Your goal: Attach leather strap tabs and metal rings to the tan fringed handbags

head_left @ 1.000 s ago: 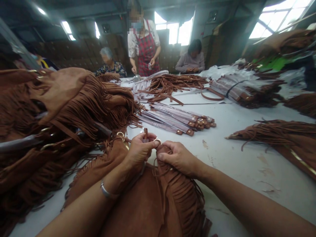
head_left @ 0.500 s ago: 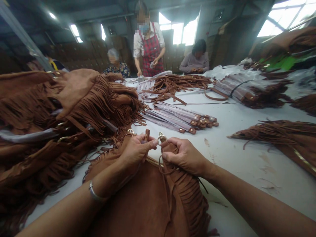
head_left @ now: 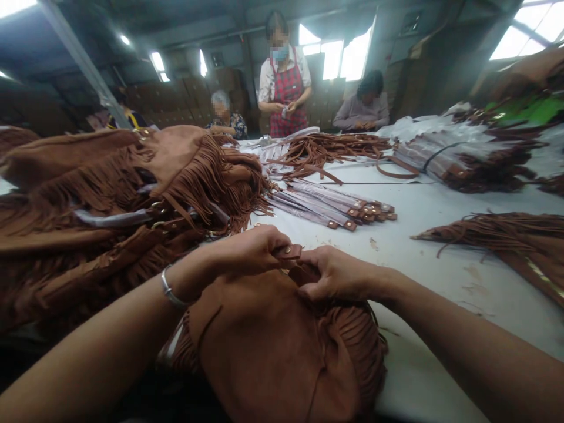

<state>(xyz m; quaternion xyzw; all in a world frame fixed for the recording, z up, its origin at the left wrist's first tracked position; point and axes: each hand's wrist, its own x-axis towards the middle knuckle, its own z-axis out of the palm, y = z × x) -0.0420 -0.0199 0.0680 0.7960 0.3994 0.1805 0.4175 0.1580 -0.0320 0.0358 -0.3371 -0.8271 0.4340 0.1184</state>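
brown fringed bag [head_left: 264, 341]: near edge of bench [head_left: 423, 205] | left hand [head_left: 259, 247]: pinching strap end [head_left: 289, 252] above bag | right hand [head_left: 330, 273]: pinching bag's top corner | wrapped straps [head_left: 326, 202]: beyond bag | fringed bag pile [head_left: 176, 158]: left of bag

Person [head_left: 285, 82] in red plaid apron [head_left: 288, 89]; windows [head_left: 332, 60] behind.

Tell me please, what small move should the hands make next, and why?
Perhaps the left hand should tilt the strap end up slightly, while the right hand steadies the brown bag. The strap end, with its small metal stud, lies close to the right hand's fingers, and what is beneath it cannot be seen well.
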